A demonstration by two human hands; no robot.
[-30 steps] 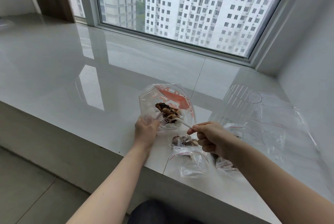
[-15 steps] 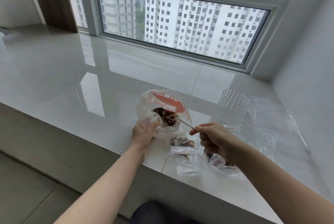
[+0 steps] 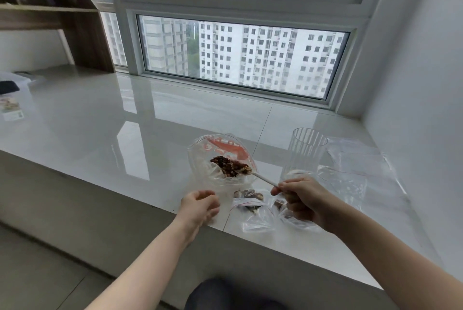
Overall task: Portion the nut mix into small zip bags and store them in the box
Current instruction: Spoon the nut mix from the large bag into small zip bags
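Nearest to the person, the left hand hangs just over the front edge of the table, fingers loosely curled and holding nothing; whether its fingertips brush the plastic ahead of it is hard to tell. The right hand is closed round the near end of a white spoon handle, pinching it between thumb and fingers.

Between and just under the two hands lie two small zip bags. One small bag sits between the hands with a few nuts in it. The other small bag is partly hidden beneath the right hand.

Ahead of the left hand, and up and to the left of the right hand, stands the big open bag with the nut mix heaped inside. The spoon's long axis runs from the right hand forward and leftward into that heap, its bowl buried in the nuts. So the load has to travel back along that line toward the person, then down into a small bag close to the right hand. The free left hand is the nearer one to hold a small bag's mouth open.

Beyond the right hand stands a clear ribbed cup, and to its right lies more clear plastic bags. No storage box can be picked out for certain.
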